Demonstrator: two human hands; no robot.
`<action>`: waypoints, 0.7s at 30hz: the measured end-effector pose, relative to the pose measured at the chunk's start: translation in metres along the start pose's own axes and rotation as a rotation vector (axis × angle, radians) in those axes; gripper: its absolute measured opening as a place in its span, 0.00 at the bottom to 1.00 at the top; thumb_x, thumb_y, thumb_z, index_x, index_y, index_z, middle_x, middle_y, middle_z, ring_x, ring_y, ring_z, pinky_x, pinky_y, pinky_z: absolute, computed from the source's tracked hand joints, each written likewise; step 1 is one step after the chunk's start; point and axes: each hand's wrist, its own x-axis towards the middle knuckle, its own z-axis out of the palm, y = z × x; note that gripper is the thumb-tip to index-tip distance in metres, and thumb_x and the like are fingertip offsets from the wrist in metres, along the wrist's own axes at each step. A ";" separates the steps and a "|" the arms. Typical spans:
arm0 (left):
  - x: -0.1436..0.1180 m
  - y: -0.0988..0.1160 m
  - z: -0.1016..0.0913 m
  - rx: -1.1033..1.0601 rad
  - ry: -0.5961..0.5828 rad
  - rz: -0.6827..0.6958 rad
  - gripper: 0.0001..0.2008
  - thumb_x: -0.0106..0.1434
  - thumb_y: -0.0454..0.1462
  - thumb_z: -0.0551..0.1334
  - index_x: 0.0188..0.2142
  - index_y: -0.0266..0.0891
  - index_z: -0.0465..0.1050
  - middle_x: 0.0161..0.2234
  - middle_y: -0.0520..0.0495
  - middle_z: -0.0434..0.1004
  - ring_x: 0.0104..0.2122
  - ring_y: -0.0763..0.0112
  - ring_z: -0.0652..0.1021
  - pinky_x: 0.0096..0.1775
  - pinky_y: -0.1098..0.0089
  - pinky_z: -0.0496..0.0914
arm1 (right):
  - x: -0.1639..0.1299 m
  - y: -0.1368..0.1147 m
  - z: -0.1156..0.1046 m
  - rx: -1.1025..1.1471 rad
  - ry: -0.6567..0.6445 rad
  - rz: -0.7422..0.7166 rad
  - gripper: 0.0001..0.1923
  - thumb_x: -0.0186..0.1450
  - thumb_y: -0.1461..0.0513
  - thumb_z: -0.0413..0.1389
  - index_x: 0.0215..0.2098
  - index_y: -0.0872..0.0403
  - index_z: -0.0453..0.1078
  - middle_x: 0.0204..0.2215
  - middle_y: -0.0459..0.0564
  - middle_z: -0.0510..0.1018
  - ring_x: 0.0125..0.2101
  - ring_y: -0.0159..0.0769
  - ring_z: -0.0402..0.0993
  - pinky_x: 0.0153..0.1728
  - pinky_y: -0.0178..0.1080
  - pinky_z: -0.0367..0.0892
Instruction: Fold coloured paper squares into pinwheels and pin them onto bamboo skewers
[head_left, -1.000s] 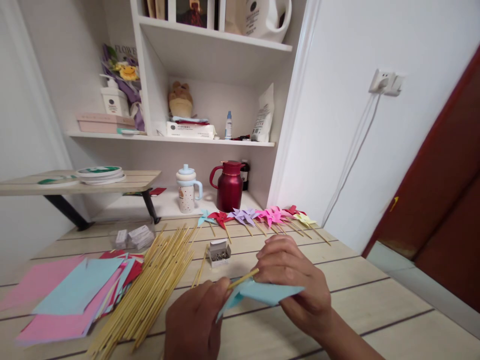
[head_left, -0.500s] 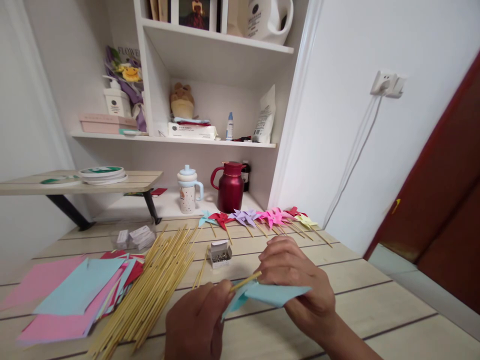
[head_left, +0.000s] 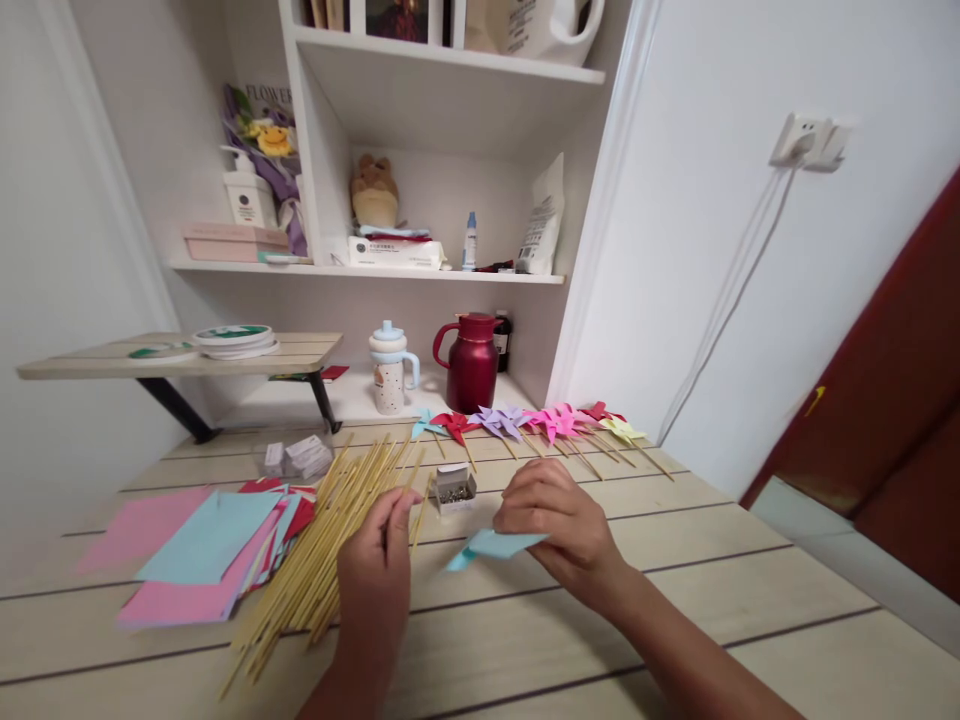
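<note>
My right hand (head_left: 559, 530) is closed on a folded light blue paper pinwheel (head_left: 499, 545), held above the table right of centre. Its fingers hide part of the paper's middle. To the left, my left hand (head_left: 379, 560) pinches a thin wooden stick (head_left: 413, 470), whose upper end points up and away from me. The two hands are apart, and the stick does not touch the blue paper. Between and beyond them stands a small open box (head_left: 455, 492) of metal pins. A large pile of wooden sticks (head_left: 322, 570) lies just left of my left hand.
Coloured paper sheets (head_left: 210, 535) lie left of the sticks, near a clear container of small boxes (head_left: 306, 457). Finished pinwheels (head_left: 501, 422) line the back. Behind them stand a red jug (head_left: 472, 365) and a cup (head_left: 388, 385). A raised wooden stand (head_left: 307, 350) occupies the left.
My left hand has moved up and away from the blue paper with the stick. My right hand has shifted slightly left with the pinwheel. The view has turned a little.
</note>
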 end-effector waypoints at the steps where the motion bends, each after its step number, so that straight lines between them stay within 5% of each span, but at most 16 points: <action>1: 0.002 0.001 -0.002 -0.023 0.000 -0.034 0.15 0.64 0.45 0.56 0.34 0.40 0.78 0.34 0.47 0.84 0.37 0.64 0.82 0.38 0.71 0.73 | 0.000 0.002 0.001 -0.011 0.004 0.001 0.08 0.68 0.63 0.54 0.37 0.52 0.75 0.29 0.50 0.80 0.36 0.40 0.73 0.39 0.46 0.67; 13: -0.007 0.013 0.002 -0.207 -0.238 -0.065 0.14 0.63 0.45 0.59 0.34 0.40 0.80 0.34 0.48 0.84 0.36 0.64 0.81 0.38 0.71 0.73 | 0.000 0.003 0.001 -0.054 0.111 0.033 0.08 0.67 0.65 0.55 0.40 0.51 0.76 0.31 0.50 0.81 0.36 0.40 0.73 0.38 0.46 0.66; 21: -0.014 0.020 0.006 -0.177 -0.403 0.145 0.12 0.64 0.40 0.58 0.35 0.41 0.80 0.30 0.51 0.83 0.29 0.69 0.81 0.31 0.75 0.72 | 0.002 -0.001 0.000 -0.048 0.141 0.028 0.08 0.67 0.66 0.55 0.39 0.51 0.76 0.32 0.51 0.81 0.36 0.40 0.74 0.39 0.47 0.67</action>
